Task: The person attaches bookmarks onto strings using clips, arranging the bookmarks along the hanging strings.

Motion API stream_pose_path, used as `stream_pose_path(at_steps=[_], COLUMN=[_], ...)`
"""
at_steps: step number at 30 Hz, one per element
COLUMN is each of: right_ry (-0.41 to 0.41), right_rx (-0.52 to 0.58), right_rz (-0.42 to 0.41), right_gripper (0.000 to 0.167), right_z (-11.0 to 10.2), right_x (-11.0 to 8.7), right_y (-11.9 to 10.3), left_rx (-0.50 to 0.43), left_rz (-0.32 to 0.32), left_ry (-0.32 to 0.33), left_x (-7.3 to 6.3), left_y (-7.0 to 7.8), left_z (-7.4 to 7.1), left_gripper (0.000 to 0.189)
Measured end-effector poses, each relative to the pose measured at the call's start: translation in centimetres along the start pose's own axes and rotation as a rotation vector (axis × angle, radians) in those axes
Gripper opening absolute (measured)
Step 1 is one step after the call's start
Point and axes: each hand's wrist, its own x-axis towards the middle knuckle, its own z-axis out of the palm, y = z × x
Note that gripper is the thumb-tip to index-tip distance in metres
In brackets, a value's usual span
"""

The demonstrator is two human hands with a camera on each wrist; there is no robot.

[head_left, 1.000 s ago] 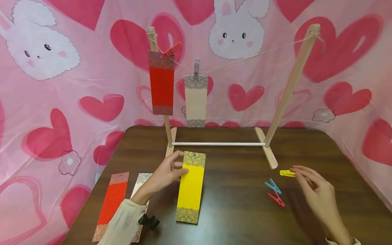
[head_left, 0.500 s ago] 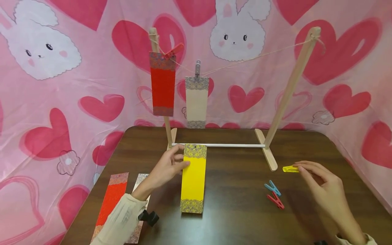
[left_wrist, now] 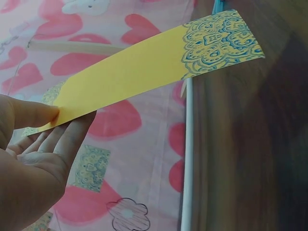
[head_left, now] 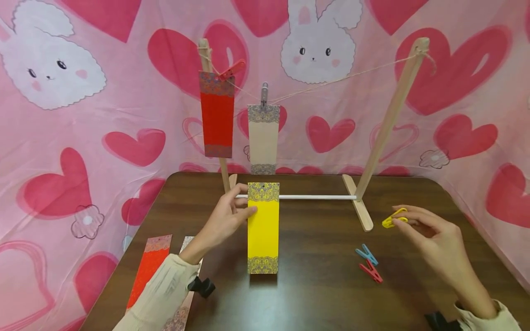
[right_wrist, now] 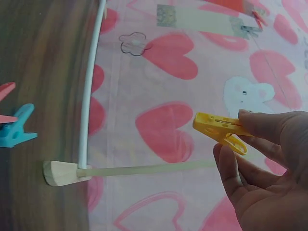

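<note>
My left hand [head_left: 227, 216] pinches a yellow bookmark-like card [head_left: 263, 230] by its upper left edge, thumb in front and fingers behind. The card hangs upright above the table, with patterned bands at both ends. Over on the right, my right hand [head_left: 439, 248] holds a yellow clothespin [right_wrist: 219, 127] by its handles between thumb and fingers. A red card [head_left: 217, 119] hangs from the string under a red clothespin [head_left: 232, 70]. Beside it a white card [head_left: 263, 140] hangs under a grey clothespin [head_left: 264, 95].
A wooden stand with a right post [head_left: 391, 119] and a white crossbar [head_left: 319, 197] carries the string [head_left: 343, 76]. Blue [head_left: 366, 254] and red [head_left: 371, 271] clothespins lie on the table [head_left: 314, 294]. Another red card [head_left: 151, 264] and a white card [head_left: 180, 317] lie at left.
My left hand has raised the yellow card toward the stand, and the card now hangs straighter. My right hand has lifted slightly and turned the yellow clothespin, so its handles show.
</note>
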Motion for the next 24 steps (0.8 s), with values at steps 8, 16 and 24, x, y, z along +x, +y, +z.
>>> stream_pose_path(at_steps=[8,16,24], right_ry=[-0.030,-0.067,-0.151], right_rx=[0.012,-0.008,0.091], right_rz=[-0.004,-0.020,0.074], right_gripper=[0.026,0.033,0.048], right_z=[-0.3,-0.6,-1.5], right_x=[0.9,2.1,4.1], right_y=[-1.0,-2.7,-4.8], left_rx=[0.083,0.075,0.117], left_rz=[0.035,0.042,0.061], left_ry=[0.012,0.005,0.023], left_x=[0.6,1.3,2.3], left_y=[0.6,1.3,2.1], left_z=[-0.1,-0.1,0.2], left_gripper=[0.038,0.040,0.042])
